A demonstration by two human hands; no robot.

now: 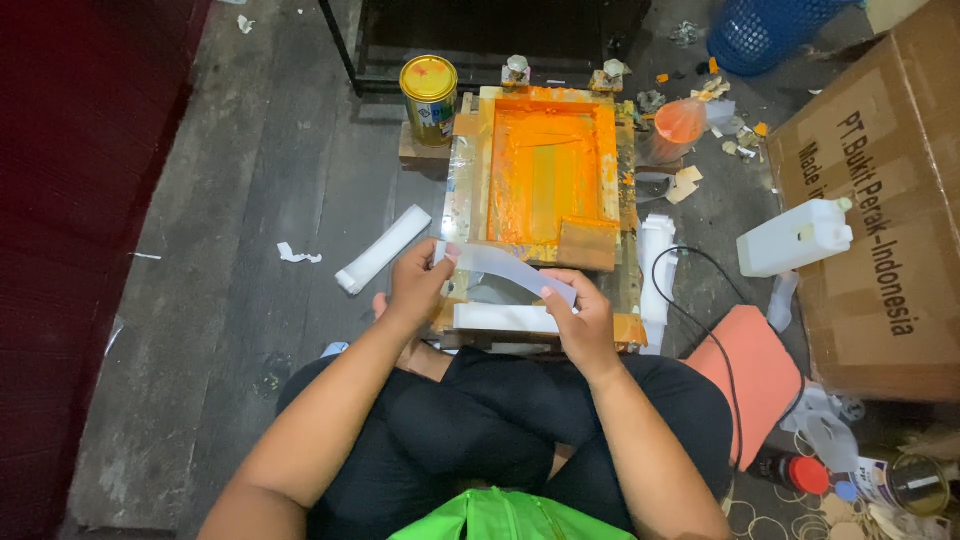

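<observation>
**Strip held over the near edge of the printing frame**

The left hand (418, 282) pinches one end of a thin, translucent white strip (505, 270) between thumb and fingers; the right hand (585, 320) grips the other end, fingers curled over it. The strip hangs between them in a shallow bow, limp and slightly glossy like plastic film, just above the near edge of the frame (470, 170).

By the look of it, the step in hand is bringing a blank strip to the frame, before any printing on it. The next move would seem to call for both ends kept level and taut so that the strip lies flat and square.

Below the hands a thicker white bar (500, 318) lies along the frame's near edge. The frame is a rectangle with taped sides, its mesh thick with wet, streaky orange ink. A flat, ink-smeared squeegee (588, 245) rests at its near right corner.

The frame sits on a floor (250, 200) of dark, worn planks. At its far left corner stands a round can (429, 97) with a yellow lid. A folded white piece (383, 249) lies on the floor left of the frame. To the right lie a white jerrycan (797, 237), an orange pad (757, 370) with a black cable across it, and a cardboard box (880, 200).
</observation>
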